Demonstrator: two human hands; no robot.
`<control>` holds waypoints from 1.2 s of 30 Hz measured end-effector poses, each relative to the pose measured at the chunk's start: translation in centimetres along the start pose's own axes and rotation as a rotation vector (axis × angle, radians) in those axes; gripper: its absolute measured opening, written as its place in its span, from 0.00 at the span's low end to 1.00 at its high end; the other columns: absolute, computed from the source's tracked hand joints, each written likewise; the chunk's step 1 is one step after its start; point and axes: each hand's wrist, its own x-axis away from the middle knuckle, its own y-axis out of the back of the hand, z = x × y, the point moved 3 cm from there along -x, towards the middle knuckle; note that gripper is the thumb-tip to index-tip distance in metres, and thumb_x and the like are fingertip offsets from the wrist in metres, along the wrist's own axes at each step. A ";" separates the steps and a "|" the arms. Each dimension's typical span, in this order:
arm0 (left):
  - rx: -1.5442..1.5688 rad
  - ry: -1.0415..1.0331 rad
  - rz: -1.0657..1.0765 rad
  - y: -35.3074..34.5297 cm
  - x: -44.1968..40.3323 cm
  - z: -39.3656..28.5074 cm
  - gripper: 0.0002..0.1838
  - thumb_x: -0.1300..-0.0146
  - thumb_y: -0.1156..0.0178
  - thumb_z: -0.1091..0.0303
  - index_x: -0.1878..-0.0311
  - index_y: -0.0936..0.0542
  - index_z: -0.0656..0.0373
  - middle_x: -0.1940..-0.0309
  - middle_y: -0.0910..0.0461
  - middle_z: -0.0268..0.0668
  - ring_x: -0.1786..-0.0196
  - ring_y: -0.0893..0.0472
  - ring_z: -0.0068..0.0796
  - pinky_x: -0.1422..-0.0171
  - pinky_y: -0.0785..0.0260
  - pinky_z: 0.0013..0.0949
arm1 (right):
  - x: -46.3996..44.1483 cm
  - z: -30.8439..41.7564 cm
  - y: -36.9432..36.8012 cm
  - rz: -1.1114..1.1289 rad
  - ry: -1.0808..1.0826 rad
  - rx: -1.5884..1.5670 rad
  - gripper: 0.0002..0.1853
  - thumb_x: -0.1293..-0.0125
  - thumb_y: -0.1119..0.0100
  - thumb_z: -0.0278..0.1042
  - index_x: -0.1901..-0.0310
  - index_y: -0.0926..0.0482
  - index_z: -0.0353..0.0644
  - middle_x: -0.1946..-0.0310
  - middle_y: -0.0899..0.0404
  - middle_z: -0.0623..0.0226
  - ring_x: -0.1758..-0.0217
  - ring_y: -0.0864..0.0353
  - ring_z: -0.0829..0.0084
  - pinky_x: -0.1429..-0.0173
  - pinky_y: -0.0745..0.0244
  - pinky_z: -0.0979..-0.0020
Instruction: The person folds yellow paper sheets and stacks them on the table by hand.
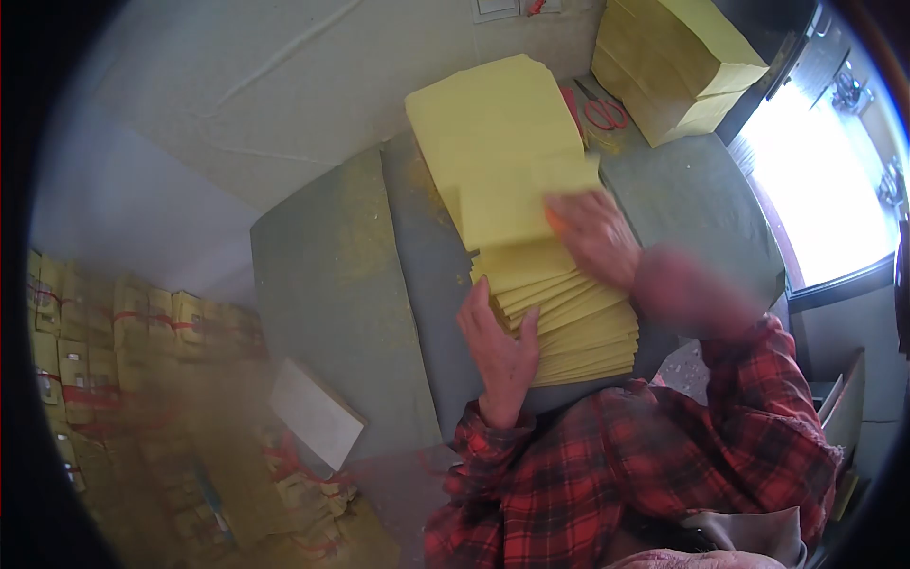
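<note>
A fanned stack of yellow paper pieces (578, 346), perhaps envelopes, lies on the table in front of me, its layers stepped toward my body. My left hand (498, 351) rests at the stack's left edge, thumb and fingers apart. Over the upper right part is my right hand (597, 237), smeared by motion, with something orange at its fingertips that I cannot make out. Beneath its fingers is a yellow sheet (517, 204), also blurred. Farther back, a flat yellow pile (488, 104) adjoins the fanned layers. Whether the right fingers grip paper is unclear.
Red-handled scissors (605, 114) lie behind the pile, near a tall yellow paper stack (664, 66). Grey-green boards (332, 256) cover the table (417, 237). A white block (316, 414) sits at the left edge. Red-banded yellow bundles (90, 379) fill the lower left.
</note>
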 end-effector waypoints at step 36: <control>-0.002 -0.017 -0.004 1.2 -1.3 -1.6 0.38 0.35 0.29 0.69 0.23 0.31 0.68 0.27 0.29 0.59 0.32 0.26 0.60 0.26 0.32 0.54 | 0.7 1.8 0.5 0.546 -0.119 -0.061 0.22 0.35 0.35 0.33 0.40 0.19 0.37 0.30 0.21 0.55 0.43 0.18 0.56 0.33 0.25 0.56</control>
